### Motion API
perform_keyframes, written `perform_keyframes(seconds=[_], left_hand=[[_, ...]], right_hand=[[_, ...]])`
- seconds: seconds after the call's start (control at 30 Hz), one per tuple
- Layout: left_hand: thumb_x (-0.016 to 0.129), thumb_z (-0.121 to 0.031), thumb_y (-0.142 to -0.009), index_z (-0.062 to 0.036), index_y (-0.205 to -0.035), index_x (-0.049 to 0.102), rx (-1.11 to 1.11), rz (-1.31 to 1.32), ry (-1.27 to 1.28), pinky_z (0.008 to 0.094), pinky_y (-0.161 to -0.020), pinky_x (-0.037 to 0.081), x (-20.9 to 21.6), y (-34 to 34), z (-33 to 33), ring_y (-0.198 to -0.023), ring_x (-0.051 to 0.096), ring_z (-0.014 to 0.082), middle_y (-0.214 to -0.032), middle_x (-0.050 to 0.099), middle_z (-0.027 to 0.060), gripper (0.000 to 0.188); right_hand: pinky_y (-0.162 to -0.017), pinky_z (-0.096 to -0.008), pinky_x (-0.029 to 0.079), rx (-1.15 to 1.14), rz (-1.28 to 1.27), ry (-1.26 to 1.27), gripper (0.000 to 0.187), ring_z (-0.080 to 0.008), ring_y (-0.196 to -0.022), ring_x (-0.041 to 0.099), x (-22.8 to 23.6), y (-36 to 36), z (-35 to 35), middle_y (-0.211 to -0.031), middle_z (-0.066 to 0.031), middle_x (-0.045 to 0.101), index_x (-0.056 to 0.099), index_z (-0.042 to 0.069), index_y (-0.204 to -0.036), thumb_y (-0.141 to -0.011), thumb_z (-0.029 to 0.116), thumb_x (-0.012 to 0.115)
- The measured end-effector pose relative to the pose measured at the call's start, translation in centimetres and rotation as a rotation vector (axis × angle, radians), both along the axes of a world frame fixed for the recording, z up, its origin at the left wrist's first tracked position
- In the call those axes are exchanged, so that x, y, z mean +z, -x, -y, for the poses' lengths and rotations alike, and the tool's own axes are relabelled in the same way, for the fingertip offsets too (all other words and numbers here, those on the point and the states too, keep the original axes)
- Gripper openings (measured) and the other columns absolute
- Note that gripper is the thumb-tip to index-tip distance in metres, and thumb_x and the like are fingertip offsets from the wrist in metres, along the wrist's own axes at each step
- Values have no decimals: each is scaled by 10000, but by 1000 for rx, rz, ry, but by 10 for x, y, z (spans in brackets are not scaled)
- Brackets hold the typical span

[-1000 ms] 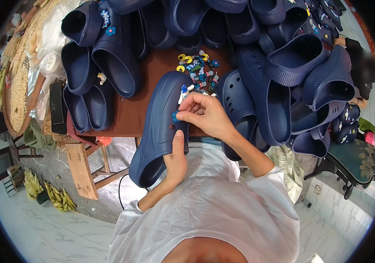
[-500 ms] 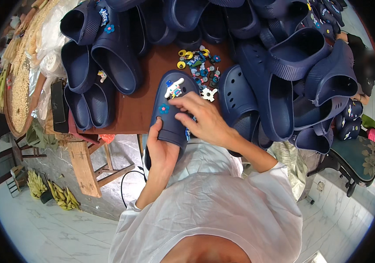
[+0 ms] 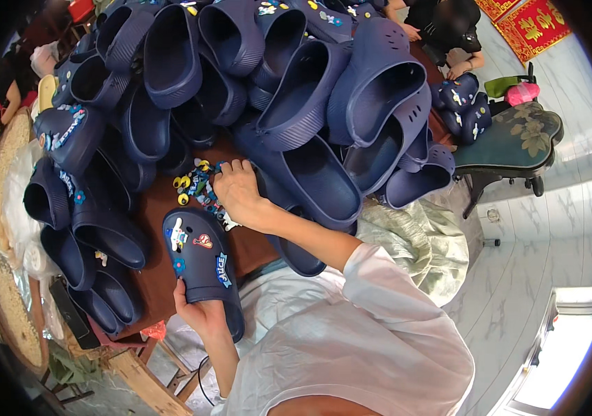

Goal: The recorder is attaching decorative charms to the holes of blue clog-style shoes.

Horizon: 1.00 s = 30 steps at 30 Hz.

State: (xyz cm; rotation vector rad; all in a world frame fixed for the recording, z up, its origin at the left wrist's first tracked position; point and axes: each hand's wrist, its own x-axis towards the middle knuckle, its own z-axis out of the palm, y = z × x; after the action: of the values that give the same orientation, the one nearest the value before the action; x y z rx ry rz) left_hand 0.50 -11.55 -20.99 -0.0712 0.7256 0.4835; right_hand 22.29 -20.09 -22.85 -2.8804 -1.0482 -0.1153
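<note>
My left hand (image 3: pixel 202 317) grips a navy foam clog (image 3: pixel 199 277) at its heel opening, thumb along the outer side. On the clog's top sit a white character charm (image 3: pixel 176 236), a small red-and-white charm (image 3: pixel 202 241), a blue flower charm (image 3: pixel 179 266) and a blue lettered charm (image 3: pixel 222 270). Beyond its toe, my right hand (image 3: pixel 240 195) reaches into a pile of loose charms (image 3: pixel 200 184) on the brown tabletop (image 3: pixel 152 218). Its fingers are curled down, and whatever lies between them is hidden.
Many navy clogs (image 3: pixel 310 104) are heaped at the back and right of the table. More clogs (image 3: pixel 112 239) lie at left, near a tray of pale kernels (image 3: pixel 6 236). A green padded chair (image 3: pixel 517 142) stands right. Another person's hand (image 3: pixel 458 68) shows beyond.
My right hand has left the clog for the loose charms. My left hand still holds the clog. The view has swung right, and the red-and-white charm now shows on the clog.
</note>
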Motion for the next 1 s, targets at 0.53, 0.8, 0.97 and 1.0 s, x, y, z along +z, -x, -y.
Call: perform_keyframes(seconds=[0.53,0.8,0.97,1.0], left_hand=[[527,-174,-963,40,-1360,512,43,-7,17,528,-1185,327,5,-10,3,-1378,478,345,-1459,522,197,451],[528,-220,-961,15,-1370,499,-28,-29,-14,505,-1173,349,6,-11,0,-1346,506,319,-1438,536,177,473],[556,-215,-970,-6,-1361,510,-69,-20,-33,463,-1146,391,-1,0,-1,-1309,539,258,-1389,577,133,446],[575,-207,-969,-10,-1348,530,-70,-48,-41,451,-1141,399,-1,2,-1,-1294,553,247,-1369,599,120,430]], right_hand=[[-863,-437,431,52,27,-43,266,-306,-920,628,-5,-2,0,-962,-159,663,638,17,-976,-720,46,702],[-824,-489,488,391,-485,-617,222,-354,-925,654,40,31,11,-948,-136,655,633,74,-1032,-825,121,698],[-859,-470,494,679,-886,-620,175,-353,-977,662,48,60,-6,-993,-153,691,673,47,-999,-840,121,682],[-860,-469,495,667,-918,-589,174,-351,-984,663,48,64,-9,-992,-153,698,681,42,-994,-839,119,683]])
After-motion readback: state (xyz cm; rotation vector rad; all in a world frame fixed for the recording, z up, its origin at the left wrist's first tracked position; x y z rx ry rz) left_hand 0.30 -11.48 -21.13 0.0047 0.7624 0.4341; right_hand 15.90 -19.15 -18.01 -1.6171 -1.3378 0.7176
